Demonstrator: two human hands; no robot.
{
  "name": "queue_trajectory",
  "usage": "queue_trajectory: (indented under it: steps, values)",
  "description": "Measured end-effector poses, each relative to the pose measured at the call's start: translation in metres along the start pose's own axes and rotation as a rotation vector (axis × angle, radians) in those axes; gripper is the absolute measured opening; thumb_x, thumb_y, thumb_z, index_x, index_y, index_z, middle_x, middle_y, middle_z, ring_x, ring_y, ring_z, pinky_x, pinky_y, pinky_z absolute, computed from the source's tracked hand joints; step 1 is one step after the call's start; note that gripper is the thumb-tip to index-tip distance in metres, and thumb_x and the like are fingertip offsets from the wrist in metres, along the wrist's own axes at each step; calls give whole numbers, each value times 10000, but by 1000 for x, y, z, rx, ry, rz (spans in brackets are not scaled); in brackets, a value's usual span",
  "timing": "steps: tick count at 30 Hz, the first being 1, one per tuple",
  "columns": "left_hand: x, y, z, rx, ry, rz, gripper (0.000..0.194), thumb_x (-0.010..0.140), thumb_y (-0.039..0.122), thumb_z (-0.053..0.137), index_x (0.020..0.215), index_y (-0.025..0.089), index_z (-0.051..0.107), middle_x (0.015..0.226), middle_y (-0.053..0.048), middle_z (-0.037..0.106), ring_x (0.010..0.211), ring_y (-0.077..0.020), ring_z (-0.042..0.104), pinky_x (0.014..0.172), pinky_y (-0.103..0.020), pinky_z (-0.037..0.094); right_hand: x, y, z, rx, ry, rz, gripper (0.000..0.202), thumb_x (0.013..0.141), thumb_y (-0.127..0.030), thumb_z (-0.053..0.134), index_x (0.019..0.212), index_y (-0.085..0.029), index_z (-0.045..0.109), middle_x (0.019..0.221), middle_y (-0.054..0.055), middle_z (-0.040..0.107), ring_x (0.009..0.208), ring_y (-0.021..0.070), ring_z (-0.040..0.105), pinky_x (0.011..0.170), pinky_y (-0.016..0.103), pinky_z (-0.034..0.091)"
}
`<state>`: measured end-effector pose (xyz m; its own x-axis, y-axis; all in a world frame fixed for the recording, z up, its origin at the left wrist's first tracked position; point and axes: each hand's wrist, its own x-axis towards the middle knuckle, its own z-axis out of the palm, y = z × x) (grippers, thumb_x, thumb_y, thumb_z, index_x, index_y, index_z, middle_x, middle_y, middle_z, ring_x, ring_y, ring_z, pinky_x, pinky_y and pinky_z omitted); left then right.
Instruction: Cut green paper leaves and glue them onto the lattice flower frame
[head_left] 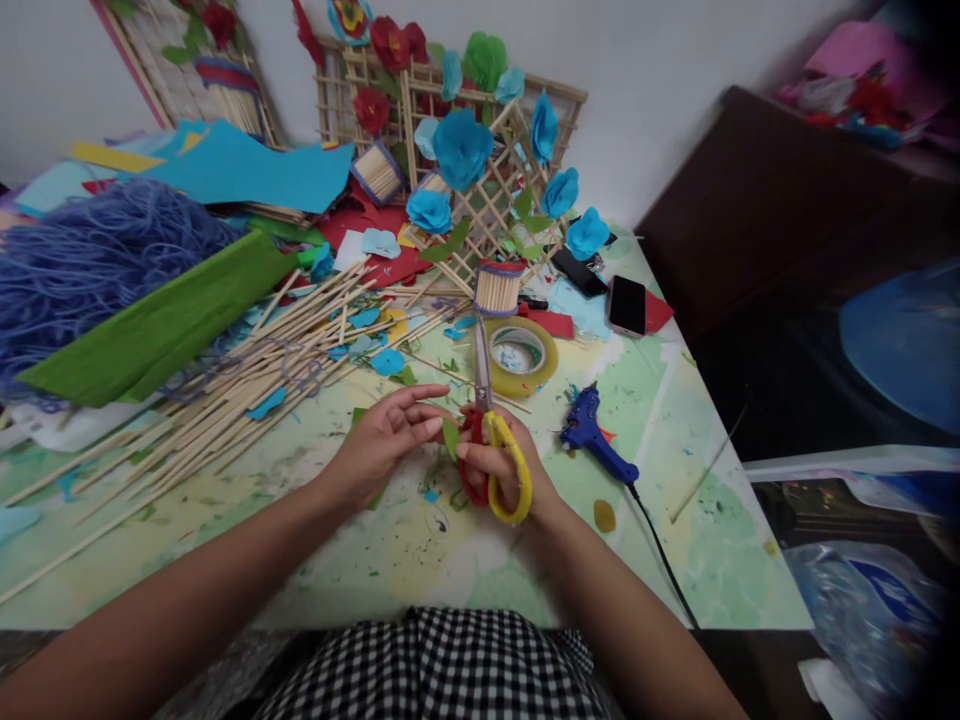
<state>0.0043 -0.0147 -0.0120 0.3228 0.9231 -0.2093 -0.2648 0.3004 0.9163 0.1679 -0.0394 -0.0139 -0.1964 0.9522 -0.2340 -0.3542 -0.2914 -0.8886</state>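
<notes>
My right hand (510, 465) is closed around a pair of scissors (482, 375), with one yellow and one red handle loop. The blades point away from me. By my right thumb tip is a small green paper leaf (450, 438), which seems pinched there. My left hand (394, 432) is just left of the leaf, its fingers apart and slightly bent; contact with the leaf is hard to make out. Beneath my left hand, a piece of green paper (358, 414) partly shows. Behind the scissors, a wide roll of yellowish tape (544, 365) lies flat.
A blue glue gun (592, 430) with a black cord lies right. Bamboo sticks (247, 390), blue yarn (97, 270) and green crepe paper (165, 315) cover the left. At the back stands a stick lattice (487, 235) with blue paper flowers (463, 150). A phone (627, 304) lies back right.
</notes>
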Motion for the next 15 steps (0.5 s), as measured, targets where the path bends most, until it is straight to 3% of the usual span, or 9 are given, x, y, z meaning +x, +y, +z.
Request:
queue_trajectory:
  steps: [4,7,10,15]
  values:
    - [-1,-3,1,-8,-136,9,309,841,276,649,1140,197,648,1031,-71,709,895,-155,636,800,-267,478,1,1,-6,82,-154,33,259,671,-287,679,847,-175,526,413,-101,448,338,65,352,355,194,317]
    - [-1,-4,2,48,-173,-4,314,836,284,655,1141,212,660,1016,-59,701,779,-119,604,699,-231,470,3,3,-9,94,-197,62,210,685,-301,676,747,-175,520,405,-92,436,346,59,361,371,190,332]
    - [-2,-4,4,75,-144,13,243,788,292,706,1012,199,703,898,-31,691,666,-93,551,632,-215,447,2,5,-7,94,-190,83,247,665,-319,698,751,-185,509,415,-97,440,343,57,356,363,188,327]
    - [-3,1,7,73,-75,-21,170,728,301,750,791,158,686,729,-13,642,644,-106,542,618,-225,427,-1,4,-3,-48,-48,20,422,668,-392,713,975,-215,483,449,-117,461,330,80,350,348,204,314]
